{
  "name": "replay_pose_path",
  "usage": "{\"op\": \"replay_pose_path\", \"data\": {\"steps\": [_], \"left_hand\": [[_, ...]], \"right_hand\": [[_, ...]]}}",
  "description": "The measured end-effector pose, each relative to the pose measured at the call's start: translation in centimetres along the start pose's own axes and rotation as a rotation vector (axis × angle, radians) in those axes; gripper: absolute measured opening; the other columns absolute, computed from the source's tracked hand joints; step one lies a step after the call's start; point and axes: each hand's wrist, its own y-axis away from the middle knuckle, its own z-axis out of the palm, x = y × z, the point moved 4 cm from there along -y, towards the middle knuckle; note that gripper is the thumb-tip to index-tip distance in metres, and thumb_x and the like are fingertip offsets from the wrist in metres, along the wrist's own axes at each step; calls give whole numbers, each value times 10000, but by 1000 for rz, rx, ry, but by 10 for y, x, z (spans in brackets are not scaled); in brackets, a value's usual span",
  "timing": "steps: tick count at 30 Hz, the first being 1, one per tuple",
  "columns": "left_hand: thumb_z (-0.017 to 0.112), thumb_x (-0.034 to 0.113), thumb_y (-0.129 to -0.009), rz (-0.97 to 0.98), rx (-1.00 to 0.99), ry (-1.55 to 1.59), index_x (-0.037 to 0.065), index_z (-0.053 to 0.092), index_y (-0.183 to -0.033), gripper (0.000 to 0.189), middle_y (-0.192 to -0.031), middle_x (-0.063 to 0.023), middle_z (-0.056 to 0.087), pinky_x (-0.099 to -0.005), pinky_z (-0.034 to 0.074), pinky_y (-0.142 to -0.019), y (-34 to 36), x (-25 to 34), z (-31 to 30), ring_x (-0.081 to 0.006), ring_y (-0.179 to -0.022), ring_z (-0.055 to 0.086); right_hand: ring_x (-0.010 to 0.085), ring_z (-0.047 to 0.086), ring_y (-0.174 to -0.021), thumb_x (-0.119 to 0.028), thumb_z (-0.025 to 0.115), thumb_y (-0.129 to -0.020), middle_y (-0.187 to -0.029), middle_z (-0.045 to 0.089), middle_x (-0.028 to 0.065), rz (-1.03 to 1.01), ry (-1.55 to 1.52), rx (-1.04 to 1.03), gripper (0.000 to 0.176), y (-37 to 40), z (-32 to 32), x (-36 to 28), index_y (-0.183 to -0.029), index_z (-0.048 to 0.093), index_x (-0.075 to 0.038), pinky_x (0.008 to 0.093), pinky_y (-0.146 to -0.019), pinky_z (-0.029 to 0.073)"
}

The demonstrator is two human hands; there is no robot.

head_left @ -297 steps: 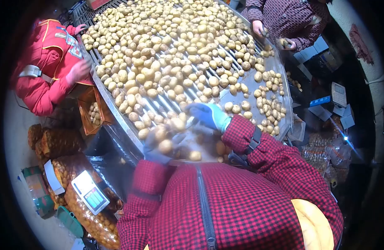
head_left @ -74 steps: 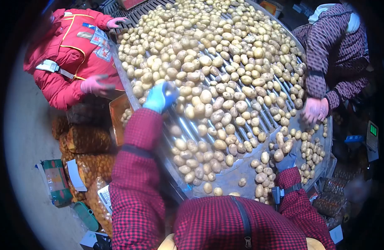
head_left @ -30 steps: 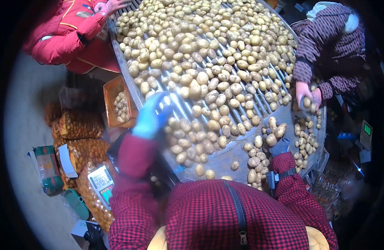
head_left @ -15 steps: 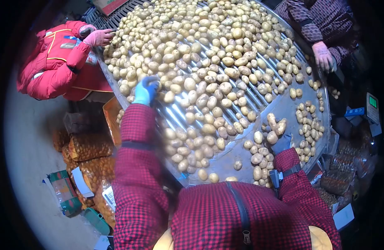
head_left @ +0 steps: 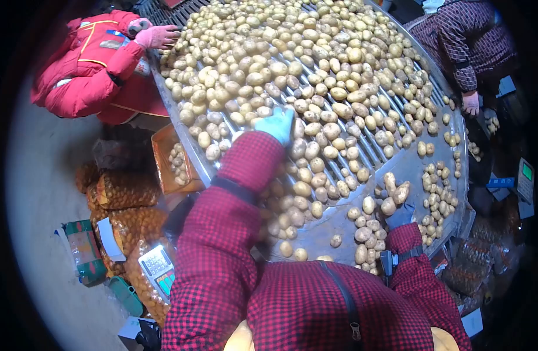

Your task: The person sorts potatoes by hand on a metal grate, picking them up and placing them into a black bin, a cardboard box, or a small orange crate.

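A broad layer of potatoes [head_left: 315, 128] covers a slatted metal table with a smooth grey surface [head_left: 315, 234] at the near side. My left hand [head_left: 276, 124], in a light blue glove, reaches over the slats among the potatoes; its fingers are blurred and partly hidden. On the right, my right hand [head_left: 402, 216], in a dark blue-grey glove, rests on the smooth surface against a few larger potatoes [head_left: 395, 193]. Its fingers are mostly hidden behind these potatoes. Smaller potatoes [head_left: 439, 202] lie to its right and more lie to its left.
A co-worker in red [head_left: 93, 64] has pink gloves at the table's left edge; another in dark checks [head_left: 473, 41] stands at the upper right. An orange crate [head_left: 166, 161], filled sacks [head_left: 128, 190] and a scale [head_left: 156, 264] are at the left, another scale [head_left: 525, 178] at the right.
My left hand has moved right across the potatoes. The co-worker at the upper right has drawn the pink-gloved hand away from the table edge. The view has shifted slightly; my right hand stays beside the same potatoes.
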Motion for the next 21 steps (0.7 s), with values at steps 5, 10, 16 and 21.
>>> {"op": "replay_pose_path", "data": {"steps": [5, 10, 16, 21], "left_hand": [[692, 268, -835, 76, 60, 67, 153, 510, -1333, 542, -1313, -251, 520, -462, 497, -968, 31, -8, 16, -412, -1213, 543], [774, 486, -711, -43, -112, 173, 185, 498, -1381, 784, -1365, -278, 496, -444, 471, -1006, 47, -13, 17, -419, -1239, 530], [732, 324, -857, -22, 56, 825, 147, 634, -1213, 409, -1028, -141, 699, -357, 535, -797, 70, -39, 41, -193, -908, 683], [700, 213, -920, -180, 232, 1542, 73, 606, -1215, 340, -961, -35, 647, -237, 478, -613, 163, -90, 19, -91, -773, 576]], "right_hand": [[217, 655, -1016, -213, 534, -1014, -1175, 620, 117, -88, -78, -113, 357, 3, 11, -14, -1304, 520, -4, 339, -808, 572], [237, 635, -1058, -176, 540, -1010, -1172, 615, 128, -86, -246, -173, 398, -7, 9, 7, -1367, 451, -24, 346, -821, 572], [204, 612, -1029, -209, 607, -964, -1168, 613, 105, -217, 6, -123, 423, -25, -12, 33, -1337, 511, -32, 362, -852, 532], [199, 602, -1022, -226, 641, -916, -1189, 611, 94, -205, 29, -141, 411, -6, -2, 10, -1269, 597, -19, 364, -879, 507]]}}
